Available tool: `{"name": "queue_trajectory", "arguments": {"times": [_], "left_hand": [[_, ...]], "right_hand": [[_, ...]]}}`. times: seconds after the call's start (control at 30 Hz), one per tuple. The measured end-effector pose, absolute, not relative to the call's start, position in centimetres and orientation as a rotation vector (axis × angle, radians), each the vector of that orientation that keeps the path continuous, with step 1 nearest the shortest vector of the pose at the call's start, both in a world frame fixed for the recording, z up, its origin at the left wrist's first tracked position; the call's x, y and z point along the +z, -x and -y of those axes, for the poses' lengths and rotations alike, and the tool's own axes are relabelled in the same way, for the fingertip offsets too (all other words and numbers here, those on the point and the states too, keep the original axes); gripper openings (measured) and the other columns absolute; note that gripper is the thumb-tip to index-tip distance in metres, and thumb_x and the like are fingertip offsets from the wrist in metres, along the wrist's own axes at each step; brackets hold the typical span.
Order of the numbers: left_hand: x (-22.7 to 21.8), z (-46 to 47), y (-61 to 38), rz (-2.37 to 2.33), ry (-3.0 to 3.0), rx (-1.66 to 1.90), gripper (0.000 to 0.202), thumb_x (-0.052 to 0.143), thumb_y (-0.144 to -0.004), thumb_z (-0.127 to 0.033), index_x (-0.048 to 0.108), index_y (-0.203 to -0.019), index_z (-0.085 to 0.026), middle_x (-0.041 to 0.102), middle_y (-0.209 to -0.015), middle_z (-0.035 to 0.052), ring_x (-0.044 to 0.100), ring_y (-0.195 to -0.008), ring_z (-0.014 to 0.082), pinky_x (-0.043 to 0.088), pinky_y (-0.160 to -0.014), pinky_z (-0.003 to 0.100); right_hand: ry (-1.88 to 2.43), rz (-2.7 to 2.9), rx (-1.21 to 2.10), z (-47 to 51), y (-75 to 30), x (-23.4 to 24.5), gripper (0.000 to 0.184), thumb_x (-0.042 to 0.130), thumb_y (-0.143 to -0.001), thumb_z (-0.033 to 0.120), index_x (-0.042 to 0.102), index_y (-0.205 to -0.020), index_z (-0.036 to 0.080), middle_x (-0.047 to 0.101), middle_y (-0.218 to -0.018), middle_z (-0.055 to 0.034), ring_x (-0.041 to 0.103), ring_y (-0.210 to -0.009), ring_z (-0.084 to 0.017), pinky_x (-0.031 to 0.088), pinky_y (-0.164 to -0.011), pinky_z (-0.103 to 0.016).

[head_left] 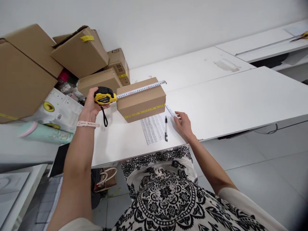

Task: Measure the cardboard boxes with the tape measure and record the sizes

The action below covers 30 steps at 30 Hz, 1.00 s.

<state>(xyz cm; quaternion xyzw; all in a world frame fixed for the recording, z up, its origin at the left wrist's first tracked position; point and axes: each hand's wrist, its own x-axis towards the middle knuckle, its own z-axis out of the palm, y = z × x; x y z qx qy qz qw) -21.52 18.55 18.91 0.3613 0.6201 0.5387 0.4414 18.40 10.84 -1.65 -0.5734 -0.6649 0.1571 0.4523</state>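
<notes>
My left hand point(90, 104) is closed around a yellow and black tape measure point(105, 96), its black wrist strap hanging down. The white blade point(139, 89) stretches out across the top of a closed cardboard box point(141, 104), and its hooked end reaches past the box's far right edge. Yellow tape runs along the box's front side. My right hand point(183, 123) lies on the table with its fingers loosely apart, beside a thin pale strip point(170, 110) that may be a ruler. Left of that hand are a black pen point(166, 128) and a printed sheet of numbers point(153, 130), partly under the box.
Cardboard boxes point(80, 53) are stacked at the left against the wall. Below them lie a white package point(60, 109) and a mint-green bottle point(45, 133). The white table point(223, 99) extends right, its front edge close to my body. A bag point(106, 179) sits underneath.
</notes>
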Motion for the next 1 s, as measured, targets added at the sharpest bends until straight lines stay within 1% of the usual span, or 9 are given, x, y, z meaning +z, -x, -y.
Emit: {"name": "queue_trajectory", "arguments": {"times": [0.07, 0.1, 0.23, 0.33, 0.43, 0.6, 0.73, 0.9, 1.0], "left_hand": [[19.1, -18.9, 21.8, -1.545, -0.899, 1.321, 0.028, 0.055, -0.084, -0.044, 0.062, -0.089, -0.018, 0.069, -0.072, 0.0069, 0.07, -0.086, 0.0273, 0.061, -0.075, 0.041], [19.1, -19.1, 21.9, -1.543, -0.898, 1.312, 0.028, 0.054, -0.085, -0.044, 0.062, -0.09, -0.017, 0.069, -0.071, 0.0059, 0.07, -0.086, 0.0259, 0.06, -0.076, 0.041], [19.3, -19.5, 22.3, -1.545, -0.886, 1.287, 0.03, 0.052, -0.087, -0.042, 0.063, -0.093, -0.015, 0.068, -0.067, 0.0042, 0.069, -0.083, 0.0229, 0.059, -0.078, 0.04], [19.4, -19.7, 22.8, -1.55, -0.871, 1.279, 0.028, 0.051, -0.088, -0.041, 0.064, -0.09, -0.016, 0.066, -0.064, 0.0037, 0.068, -0.08, 0.0228, 0.059, -0.078, 0.041], [19.2, -19.9, 23.4, -1.556, -0.85, 1.273, 0.026, 0.052, -0.087, -0.04, 0.064, -0.086, -0.016, 0.065, -0.062, 0.0036, 0.068, -0.076, 0.0232, 0.059, -0.076, 0.042], [18.6, -20.4, 24.5, -1.576, -0.819, 1.266, 0.024, 0.057, -0.082, -0.041, 0.066, -0.084, -0.018, 0.068, -0.066, 0.0055, 0.067, -0.066, 0.0232, 0.061, -0.067, 0.042], [18.0, -20.7, 25.6, -1.571, -0.791, 1.249, 0.024, 0.061, -0.077, -0.043, 0.067, -0.083, -0.02, 0.069, -0.067, 0.0068, 0.067, -0.06, 0.0239, 0.061, -0.058, 0.04], [17.5, -20.8, 26.5, -1.57, -0.783, 1.251, 0.027, 0.062, -0.076, -0.046, 0.066, -0.08, -0.019, 0.068, -0.064, 0.0063, 0.067, -0.056, 0.023, 0.061, -0.055, 0.037], [17.6, -20.5, 26.6, -1.565, -0.805, 1.246, 0.029, 0.063, -0.076, -0.047, 0.067, -0.081, -0.018, 0.069, -0.066, 0.0072, 0.067, -0.056, 0.0236, 0.06, -0.054, 0.037]], "right_hand": [[1.378, 1.536, 0.431, -11.9, -18.2, 0.1, 0.049, 0.049, -0.093, 0.048, 0.053, -0.134, 0.021, 0.061, -0.126, -0.017, 0.059, -0.11, -0.03, 0.053, -0.089, -0.049], [1.346, 1.516, 0.45, -12.6, -18.0, 1.1, 0.056, 0.05, -0.092, 0.053, 0.048, -0.14, 0.024, 0.058, -0.133, -0.0162, 0.058, -0.116, -0.03, 0.053, -0.093, -0.05], [1.236, 1.587, 0.542, -16.2, -16.6, 5.7, 0.085, 0.051, -0.085, 0.071, 0.025, -0.155, 0.031, 0.041, -0.155, -0.0117, 0.04, -0.14, -0.033, 0.04, -0.109, -0.056], [1.23, 1.685, 0.624, -19.2, -15.2, 8.2, 0.102, 0.052, -0.077, 0.08, 0.015, -0.159, 0.03, 0.029, -0.162, -0.0101, 0.028, -0.147, -0.037, 0.031, -0.115, -0.061], [1.254, 1.757, 0.692, -21.4, -13.9, 9.5, 0.114, 0.056, -0.071, 0.083, 0.012, -0.16, 0.026, 0.027, -0.163, -0.0118, 0.026, -0.147, -0.041, 0.026, -0.116, -0.063], [1.316, 1.852, 0.683, -22.9, -12.6, 9.5, 0.114, 0.061, -0.071, 0.076, 0.013, -0.159, 0.022, 0.034, -0.158, -0.0171, 0.033, -0.142, -0.044, 0.03, -0.112, -0.066], [1.343, 1.869, 0.647, -22.9, -12.3, 9.1, 0.108, 0.061, -0.073, 0.074, 0.018, -0.158, 0.023, 0.043, -0.152, -0.0176, 0.041, -0.136, -0.044, 0.035, -0.108, -0.065], [1.409, 1.891, 0.66, -22.3, -12.1, 9.8, 0.104, 0.062, -0.074, 0.07, 0.024, -0.156, 0.017, 0.046, -0.148, -0.0205, 0.044, -0.134, -0.043, 0.037, -0.108, -0.061], [1.434, 1.901, 0.665, -22.0, -12.0, 10.2, 0.102, 0.062, -0.075, 0.068, 0.025, -0.155, 0.016, 0.047, -0.147, -0.0202, 0.045, -0.133, -0.042, 0.038, -0.108, -0.058]]}}
